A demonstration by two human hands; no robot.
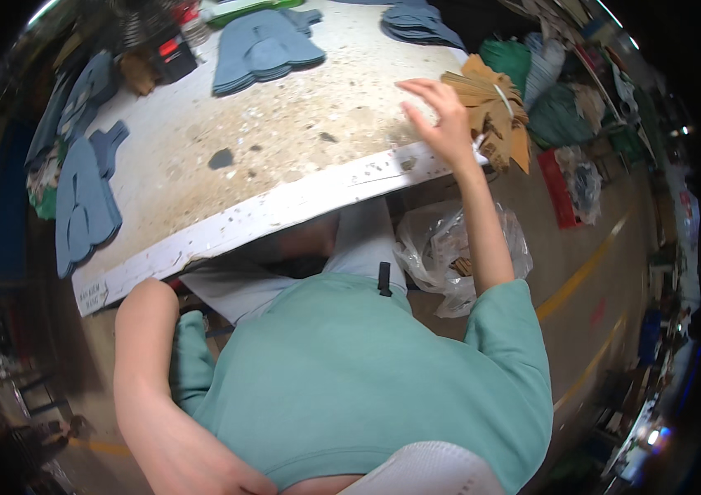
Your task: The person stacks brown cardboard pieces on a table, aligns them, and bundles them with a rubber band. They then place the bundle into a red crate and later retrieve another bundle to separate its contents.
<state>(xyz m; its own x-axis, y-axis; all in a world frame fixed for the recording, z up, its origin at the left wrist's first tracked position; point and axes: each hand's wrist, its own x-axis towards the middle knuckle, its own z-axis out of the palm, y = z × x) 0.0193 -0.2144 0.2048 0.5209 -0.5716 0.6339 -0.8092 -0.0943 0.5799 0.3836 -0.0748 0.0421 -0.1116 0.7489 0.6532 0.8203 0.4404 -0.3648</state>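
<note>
My right hand [441, 120] hovers over the right edge of the table [301, 202], thumb and fingers apart, with nothing in it. Just beside it lies a fanned bundle of tan, flat cut pieces [495, 107], tied with a pale band. My left arm is bent back toward my body, its elbow by the front edge of the table. Only part of my left hand [239, 478] shows, near my collar at the lower rim; its fingers are hidden. At the far middle of the table sits a stack of blue-grey cut pieces [264, 49].
More blue-grey pieces [86, 202] lie at the left edge, and another stack [420, 23] at the far right. A black container [165, 54] stands far left. Below the table's right side hangs a clear plastic bag [441, 247]. A red crate [561, 190] is on the floor.
</note>
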